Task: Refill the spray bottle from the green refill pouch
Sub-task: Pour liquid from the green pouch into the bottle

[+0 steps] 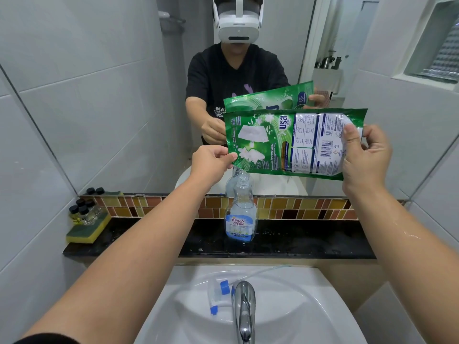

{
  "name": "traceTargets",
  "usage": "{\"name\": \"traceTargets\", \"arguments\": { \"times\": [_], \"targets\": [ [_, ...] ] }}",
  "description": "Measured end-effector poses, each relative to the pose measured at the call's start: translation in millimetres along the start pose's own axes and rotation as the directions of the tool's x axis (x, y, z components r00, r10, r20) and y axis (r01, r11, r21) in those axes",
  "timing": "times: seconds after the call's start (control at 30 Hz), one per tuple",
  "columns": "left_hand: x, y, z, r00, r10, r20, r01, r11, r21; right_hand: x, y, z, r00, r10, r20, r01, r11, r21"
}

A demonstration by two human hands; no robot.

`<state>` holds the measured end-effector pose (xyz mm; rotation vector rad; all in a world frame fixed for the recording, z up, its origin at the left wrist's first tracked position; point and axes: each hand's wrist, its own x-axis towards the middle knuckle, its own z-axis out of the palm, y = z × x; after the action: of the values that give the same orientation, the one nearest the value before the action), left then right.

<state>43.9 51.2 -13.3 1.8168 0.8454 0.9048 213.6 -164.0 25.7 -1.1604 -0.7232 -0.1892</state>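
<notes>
Spanning both hands (211, 158): pouch (285, 142)

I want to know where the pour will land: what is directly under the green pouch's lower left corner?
The open neck of the uncapped spray bottle, standing on the dark ledge. The green refill pouch, held by both hands, covers the neck's far rim, so any stream is hidden.

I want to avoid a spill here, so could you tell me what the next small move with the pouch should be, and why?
Probably tip up the end held by the right hand a little. The green refill pouch lies almost level, with the corner pinched by the left hand right over the spray bottle, whose neck is open.
</notes>
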Motion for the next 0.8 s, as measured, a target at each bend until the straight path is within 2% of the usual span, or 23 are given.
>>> {"name": "traceTargets", "arguments": {
  "times": [0.23,0.37,0.53,0.8],
  "targets": [
    [-0.2,-0.2,2.2,1.000,0.020,0.005,-0.020,1.000,0.019,-3.9,5.2,-6.4,1.000,0.021,-0.014,-0.021,1.000,-0.005],
    [-1.1,1.2,4.3,0.998,0.052,0.026,-0.054,0.996,0.064,-12.5,19.8,-13.9,0.993,0.100,-0.069,-0.099,0.995,0.016],
    [4.3,8.3,4.7,0.995,0.081,0.050,-0.086,0.989,0.124,-24.4,45.2,-19.9,0.961,0.223,-0.161,-0.206,0.972,0.117],
    [9.8,14.2,5.4,0.990,0.106,0.094,-0.124,0.969,0.212,-37.7,66.8,-25.6,0.924,0.312,-0.222,-0.261,0.938,0.228]
  ]
}}
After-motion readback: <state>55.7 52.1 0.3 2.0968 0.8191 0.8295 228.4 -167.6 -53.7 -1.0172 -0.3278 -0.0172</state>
